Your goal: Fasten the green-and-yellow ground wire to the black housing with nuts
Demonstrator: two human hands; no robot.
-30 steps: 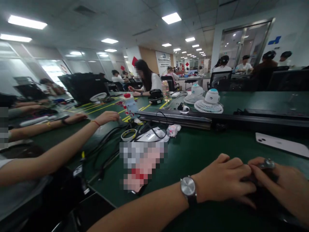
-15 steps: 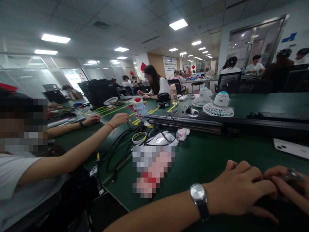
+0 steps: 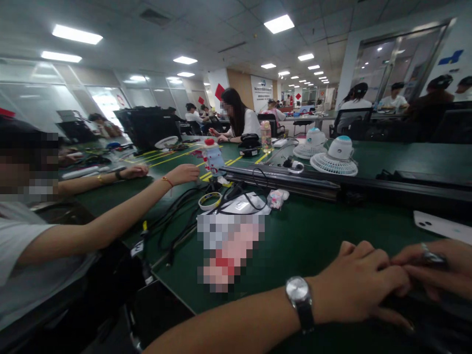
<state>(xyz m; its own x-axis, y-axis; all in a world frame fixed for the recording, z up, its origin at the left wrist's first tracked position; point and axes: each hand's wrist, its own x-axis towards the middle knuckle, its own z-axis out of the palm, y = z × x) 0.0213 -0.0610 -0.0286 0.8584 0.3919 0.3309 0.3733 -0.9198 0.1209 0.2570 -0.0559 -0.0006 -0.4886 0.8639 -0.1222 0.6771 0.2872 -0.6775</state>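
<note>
My left hand (image 3: 357,285) wears a wristwatch (image 3: 298,291) with a silver case and dark strap. Its fingers are bent and closed, and their tips meet the fingers of my right hand (image 3: 438,265) at the lower right. Whatever lies between those left fingertips is hidden. A small shiny metal piece (image 3: 434,256) sits in the closed fingers of my right hand; its kind is unclear. Below both hands lies something dark that I cannot make out. Beyond them on the green table (image 3: 313,236) is a white phone (image 3: 442,226).
A co-worker's arm (image 3: 121,211) reaches in from the left toward a bottle with a red top (image 3: 213,158). Dark metal bars (image 3: 280,181) cross the table. Two white fans (image 3: 334,160), a tape roll (image 3: 210,201), black cables (image 3: 177,216) and a white packet (image 3: 243,204) lie around.
My view has tilted slightly down. My right hand has turned a little, showing the metal piece at a different angle. The co-worker's outstretched hand stays near the bottle.
</note>
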